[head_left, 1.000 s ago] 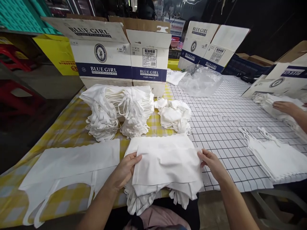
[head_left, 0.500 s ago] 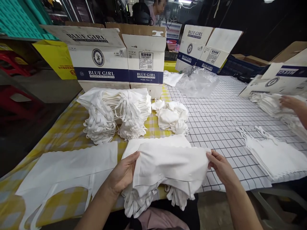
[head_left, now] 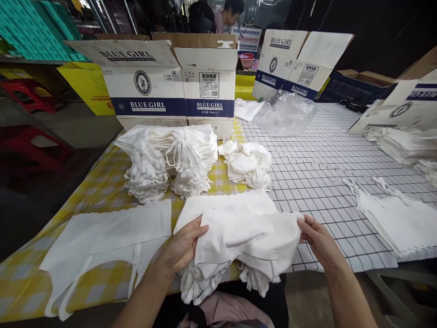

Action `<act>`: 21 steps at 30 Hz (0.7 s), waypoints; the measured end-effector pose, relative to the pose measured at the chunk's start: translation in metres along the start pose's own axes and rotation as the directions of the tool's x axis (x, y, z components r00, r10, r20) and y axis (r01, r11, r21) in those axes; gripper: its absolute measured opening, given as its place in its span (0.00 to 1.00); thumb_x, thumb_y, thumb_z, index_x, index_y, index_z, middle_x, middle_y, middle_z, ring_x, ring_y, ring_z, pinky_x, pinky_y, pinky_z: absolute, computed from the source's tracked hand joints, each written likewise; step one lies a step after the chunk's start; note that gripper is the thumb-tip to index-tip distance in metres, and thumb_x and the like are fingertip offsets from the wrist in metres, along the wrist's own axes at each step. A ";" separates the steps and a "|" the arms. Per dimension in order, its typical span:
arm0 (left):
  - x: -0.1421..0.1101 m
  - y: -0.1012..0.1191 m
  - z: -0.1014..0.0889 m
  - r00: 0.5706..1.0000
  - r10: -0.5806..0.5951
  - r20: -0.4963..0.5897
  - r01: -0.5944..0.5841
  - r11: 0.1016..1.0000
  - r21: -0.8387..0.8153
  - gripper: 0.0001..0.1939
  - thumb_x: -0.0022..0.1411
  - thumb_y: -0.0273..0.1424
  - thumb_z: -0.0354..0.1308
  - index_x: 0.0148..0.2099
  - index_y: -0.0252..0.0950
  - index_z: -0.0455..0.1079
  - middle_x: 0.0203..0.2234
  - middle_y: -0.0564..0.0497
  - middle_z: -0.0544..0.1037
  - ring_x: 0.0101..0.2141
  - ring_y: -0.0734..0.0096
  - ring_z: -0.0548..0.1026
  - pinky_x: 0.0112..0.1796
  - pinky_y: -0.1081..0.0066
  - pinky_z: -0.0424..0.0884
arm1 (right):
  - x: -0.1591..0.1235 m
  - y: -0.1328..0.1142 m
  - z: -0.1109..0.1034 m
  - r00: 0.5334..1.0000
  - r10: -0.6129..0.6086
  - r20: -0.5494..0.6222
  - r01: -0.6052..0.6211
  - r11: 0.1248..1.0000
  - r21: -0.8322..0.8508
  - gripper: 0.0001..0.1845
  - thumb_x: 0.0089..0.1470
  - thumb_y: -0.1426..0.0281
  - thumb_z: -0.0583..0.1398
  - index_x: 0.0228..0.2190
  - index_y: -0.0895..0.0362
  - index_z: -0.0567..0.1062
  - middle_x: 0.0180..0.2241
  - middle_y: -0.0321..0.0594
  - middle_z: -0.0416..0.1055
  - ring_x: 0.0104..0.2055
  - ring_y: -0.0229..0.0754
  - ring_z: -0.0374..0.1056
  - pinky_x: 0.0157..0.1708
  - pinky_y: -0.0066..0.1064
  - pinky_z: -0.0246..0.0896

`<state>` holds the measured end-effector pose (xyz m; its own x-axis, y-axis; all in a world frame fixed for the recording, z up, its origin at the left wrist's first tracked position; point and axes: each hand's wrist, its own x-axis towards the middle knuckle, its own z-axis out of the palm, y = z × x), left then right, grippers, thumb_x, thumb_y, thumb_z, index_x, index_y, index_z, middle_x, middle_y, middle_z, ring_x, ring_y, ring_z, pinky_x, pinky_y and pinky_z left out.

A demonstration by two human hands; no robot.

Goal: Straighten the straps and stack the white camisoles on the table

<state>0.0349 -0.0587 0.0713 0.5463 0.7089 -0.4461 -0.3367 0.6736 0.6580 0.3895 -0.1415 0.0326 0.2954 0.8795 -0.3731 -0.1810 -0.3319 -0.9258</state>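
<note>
A white camisole top (head_left: pixel 246 237) is stretched between my hands at the table's front edge. My left hand (head_left: pixel 182 246) pinches its left side, thumb on top. My right hand (head_left: pixel 314 237) grips its upper right corner. Beneath and behind it lies a stack of similar white tops (head_left: pixel 235 200), their straps hanging over the edge near my lap. To the left, another white camisole (head_left: pixel 112 232) lies flat with its straps toward me. Behind my hands stand a tall folded pile of strappy tops (head_left: pixel 167 155) and a crumpled heap of white cloth (head_left: pixel 249 164).
Open cardboard boxes (head_left: pixel 146 86) stand at the back, with a clear plastic bag (head_left: pixel 285 114) near the second box (head_left: pixel 283 64). On the right lie more white tops (head_left: pixel 392 218) and a white pile (head_left: pixel 403 141). A person (head_left: pixel 232 13) is in the background. Red stools (head_left: pixel 30 150) stand left.
The top between my hands has dropped slightly at its upper edge and looks more wrinkled. The other person's hand at the far right has left the view. The camera has shifted a little.
</note>
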 end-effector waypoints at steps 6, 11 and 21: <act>0.000 -0.005 0.006 0.999 0.017 0.045 -0.020 0.997 0.070 0.28 0.55 0.25 0.58 0.59 0.34 0.61 0.51 0.41 0.72 0.52 0.55 0.68 0.54 0.59 0.61 | -0.001 -0.001 0.004 1.000 0.007 0.019 -0.007 1.000 -0.021 0.10 0.49 0.61 0.62 0.29 0.55 0.73 0.26 0.34 0.60 0.24 0.33 0.54 0.22 0.26 0.58; 0.002 -0.004 0.002 0.998 -0.052 0.025 0.050 0.997 0.050 0.26 0.55 0.24 0.58 0.57 0.32 0.63 0.49 0.40 0.74 0.50 0.55 0.70 0.50 0.60 0.65 | 0.000 0.001 0.001 1.000 0.006 0.008 -0.006 1.000 -0.004 0.11 0.49 0.61 0.62 0.29 0.57 0.72 0.26 0.35 0.61 0.23 0.33 0.55 0.22 0.26 0.58; 0.078 0.064 0.081 0.982 -0.091 0.163 0.051 0.971 0.232 0.15 0.55 0.25 0.59 0.46 0.28 0.70 0.36 0.41 0.79 0.35 0.63 0.78 0.38 0.69 0.72 | 0.018 -0.043 -0.051 0.957 -0.181 -0.226 0.246 0.920 0.305 0.09 0.46 0.67 0.66 0.32 0.56 0.75 0.29 0.35 0.69 0.28 0.34 0.63 0.27 0.24 0.63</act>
<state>0.1179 0.0227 0.1277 0.6922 0.6014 -0.3990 -0.1214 0.6420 0.7570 0.4502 -0.1293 0.0624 0.5277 0.8247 -0.2034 -0.3803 0.0153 -0.9247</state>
